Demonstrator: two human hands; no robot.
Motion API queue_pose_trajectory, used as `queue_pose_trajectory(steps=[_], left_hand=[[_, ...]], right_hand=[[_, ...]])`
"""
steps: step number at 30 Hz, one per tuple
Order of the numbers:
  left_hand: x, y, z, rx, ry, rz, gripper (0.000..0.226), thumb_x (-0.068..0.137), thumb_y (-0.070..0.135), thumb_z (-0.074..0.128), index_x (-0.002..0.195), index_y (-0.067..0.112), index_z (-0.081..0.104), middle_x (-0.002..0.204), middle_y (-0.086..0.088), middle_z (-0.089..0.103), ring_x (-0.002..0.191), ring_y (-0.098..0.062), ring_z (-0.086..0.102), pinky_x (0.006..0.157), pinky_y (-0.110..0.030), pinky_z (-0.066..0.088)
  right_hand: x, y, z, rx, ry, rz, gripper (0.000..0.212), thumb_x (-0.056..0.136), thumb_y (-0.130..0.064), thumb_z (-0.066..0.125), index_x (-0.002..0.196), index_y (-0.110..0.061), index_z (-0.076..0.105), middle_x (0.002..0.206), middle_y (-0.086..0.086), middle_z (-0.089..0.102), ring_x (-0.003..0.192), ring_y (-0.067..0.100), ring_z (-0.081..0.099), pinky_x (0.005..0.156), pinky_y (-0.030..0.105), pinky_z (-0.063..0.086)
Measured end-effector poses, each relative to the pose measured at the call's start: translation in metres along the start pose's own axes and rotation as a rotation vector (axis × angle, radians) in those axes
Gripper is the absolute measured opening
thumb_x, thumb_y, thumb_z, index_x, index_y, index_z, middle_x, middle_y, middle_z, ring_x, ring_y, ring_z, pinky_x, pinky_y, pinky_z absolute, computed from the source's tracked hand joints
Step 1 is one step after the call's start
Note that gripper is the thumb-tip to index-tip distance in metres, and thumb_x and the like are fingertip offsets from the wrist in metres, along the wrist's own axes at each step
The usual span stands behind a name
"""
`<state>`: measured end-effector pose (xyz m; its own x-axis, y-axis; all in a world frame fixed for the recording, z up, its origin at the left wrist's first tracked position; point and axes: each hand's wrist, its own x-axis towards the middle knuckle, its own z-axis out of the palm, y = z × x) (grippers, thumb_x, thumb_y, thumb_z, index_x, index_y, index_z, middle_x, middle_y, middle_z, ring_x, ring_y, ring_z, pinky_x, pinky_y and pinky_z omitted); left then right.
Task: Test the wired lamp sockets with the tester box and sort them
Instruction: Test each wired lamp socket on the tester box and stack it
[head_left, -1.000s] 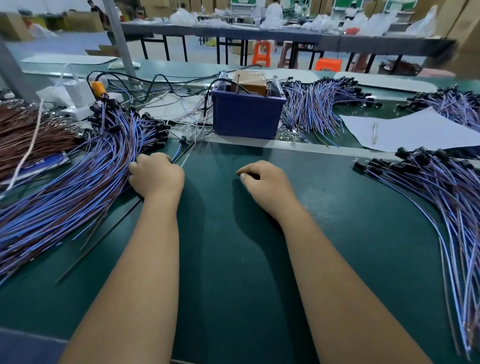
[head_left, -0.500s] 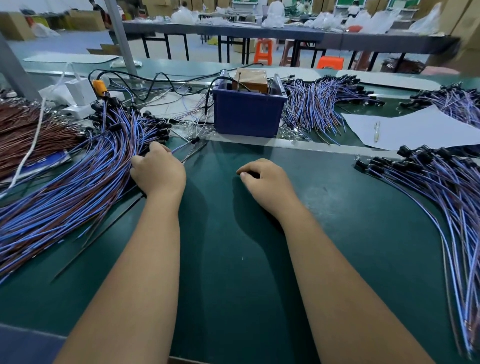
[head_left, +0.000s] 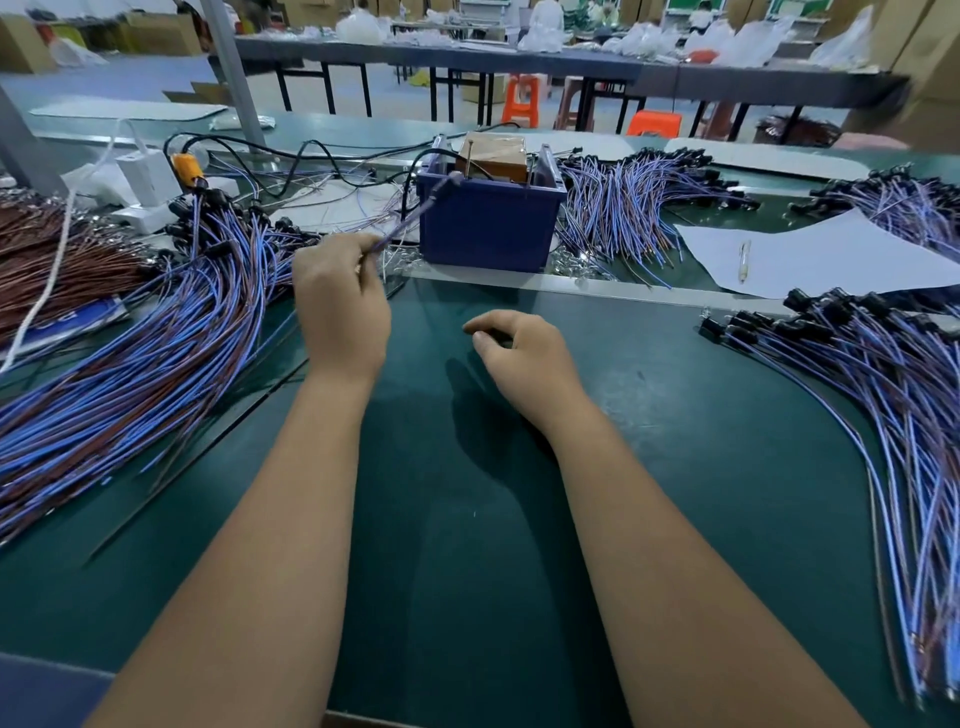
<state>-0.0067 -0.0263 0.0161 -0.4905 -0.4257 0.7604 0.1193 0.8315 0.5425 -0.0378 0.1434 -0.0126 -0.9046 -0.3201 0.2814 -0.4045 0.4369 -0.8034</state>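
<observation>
At the middle of the green work mat (head_left: 467, 545), seen from the head camera, the left hand (head_left: 340, 306) is raised with its fingers curled round one blue-and-brown wired lamp socket lead (head_left: 410, 213), pinching it near its end. The lead is blurred and points toward the blue tester box (head_left: 488, 223), its tip at the box's near left corner. I judge the step in hand to be bringing one lead to the tester for a check; the next move likely calls for steering the bare ends onto the contacts on top of the box, which I cannot make out clearly. The right hand (head_left: 524, 358) rests on the mat, fingers loosely curled, holding nothing I can see.

To the left lies the big heap of wired sockets (head_left: 130, 364), probably the untested stock. On the right, a second bundle (head_left: 893, 374) fans along the mat's edge, perhaps the sorted ones. Another pile (head_left: 623, 213) sits just right of the box. A sheet of paper (head_left: 821, 260) with a pen (head_left: 744, 260) lies far right. Black cables (head_left: 311, 156) trail on the left beside the box and could snag the lead.
</observation>
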Motion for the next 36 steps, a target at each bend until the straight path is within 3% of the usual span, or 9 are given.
queue_pose_trajectory(steps=[7,11,15,17,19,22,26,31,36], left_hand=[[-0.022,0.051,0.016,-0.42,-0.125,0.133,0.017,0.089,0.0,0.061,0.098,0.007,0.073,0.101,-0.001,0.07,0.099,-0.021,0.063,0.092,-0.034,0.05],[-0.036,0.074,0.021,-0.678,-0.319,-0.037,0.017,0.082,-0.003,0.063,0.091,0.003,0.076,0.095,-0.008,0.072,0.095,-0.025,0.067,0.088,-0.042,0.053],[-0.041,0.081,0.019,-1.016,-0.55,-0.273,0.022,0.084,-0.005,0.053,0.077,0.006,0.071,0.076,0.0,0.073,0.069,-0.01,0.067,0.062,-0.018,0.052],[-0.04,0.078,0.019,-1.082,-0.666,-0.386,0.024,0.085,0.011,0.052,0.07,0.003,0.069,0.082,-0.023,0.071,0.07,-0.025,0.064,0.062,-0.024,0.051],[-0.038,0.07,0.019,-1.082,-0.755,-0.472,0.035,0.084,0.025,0.05,0.067,0.0,0.067,0.092,-0.035,0.066,0.075,-0.031,0.061,0.066,-0.028,0.051],[-0.036,0.062,0.021,-1.048,-0.79,-0.564,0.041,0.083,0.034,0.048,0.057,0.008,0.067,0.075,-0.018,0.07,0.07,-0.023,0.063,0.063,-0.026,0.053],[-0.033,0.055,0.026,-0.866,-0.557,-0.604,0.043,0.093,0.025,0.053,0.052,0.016,0.065,0.059,-0.005,0.066,0.056,-0.014,0.06,0.058,-0.025,0.05],[-0.031,0.047,0.03,-0.737,-0.47,-0.621,0.025,0.096,0.029,0.058,0.081,0.015,0.073,0.081,-0.002,0.072,0.077,-0.015,0.066,0.069,-0.03,0.051],[-0.035,0.048,0.033,-0.836,-0.513,-0.564,0.017,0.093,0.019,0.062,0.082,0.021,0.074,0.075,-0.005,0.07,0.07,-0.019,0.065,0.077,-0.043,0.056]], right_hand=[[0.004,-0.006,-0.009,0.574,0.041,0.132,0.027,0.102,-0.007,0.035,0.109,-0.01,0.061,0.064,0.007,0.066,0.054,0.015,0.058,0.055,0.023,0.047],[0.006,-0.012,-0.019,0.862,0.061,0.26,0.037,0.105,-0.026,0.031,0.106,-0.011,0.065,0.073,0.008,0.071,0.063,0.019,0.066,0.074,0.036,0.053],[0.011,-0.007,-0.029,1.063,-0.045,0.421,0.059,0.104,-0.05,0.019,0.129,-0.008,0.052,0.09,0.015,0.066,0.074,0.027,0.063,0.082,0.04,0.052],[0.011,-0.007,-0.033,1.134,-0.062,0.455,0.051,0.104,-0.047,0.024,0.127,-0.008,0.049,0.082,0.014,0.066,0.075,0.029,0.062,0.089,0.047,0.049],[0.008,-0.008,-0.032,1.087,-0.034,0.406,0.034,0.105,-0.034,0.032,0.114,-0.007,0.051,0.066,0.01,0.065,0.06,0.021,0.061,0.073,0.039,0.052],[0.007,-0.006,-0.027,0.97,0.086,0.323,0.019,0.103,-0.015,0.042,0.104,-0.001,0.054,0.07,0.012,0.063,0.053,0.021,0.056,0.055,0.03,0.047],[0.006,-0.005,-0.028,0.946,0.153,0.299,0.017,0.096,-0.002,0.055,0.112,0.0,0.059,0.062,0.005,0.063,0.056,0.016,0.059,0.062,0.027,0.052],[0.005,-0.005,-0.025,0.855,0.098,0.175,0.04,0.091,0.002,0.06,0.129,-0.008,0.052,0.064,-0.001,0.069,0.064,0.011,0.065,0.086,0.034,0.055],[0.002,-0.005,-0.019,0.719,0.061,0.099,0.022,0.09,0.007,0.061,0.108,-0.004,0.064,0.066,-0.001,0.07,0.061,0.009,0.065,0.067,0.024,0.057]])
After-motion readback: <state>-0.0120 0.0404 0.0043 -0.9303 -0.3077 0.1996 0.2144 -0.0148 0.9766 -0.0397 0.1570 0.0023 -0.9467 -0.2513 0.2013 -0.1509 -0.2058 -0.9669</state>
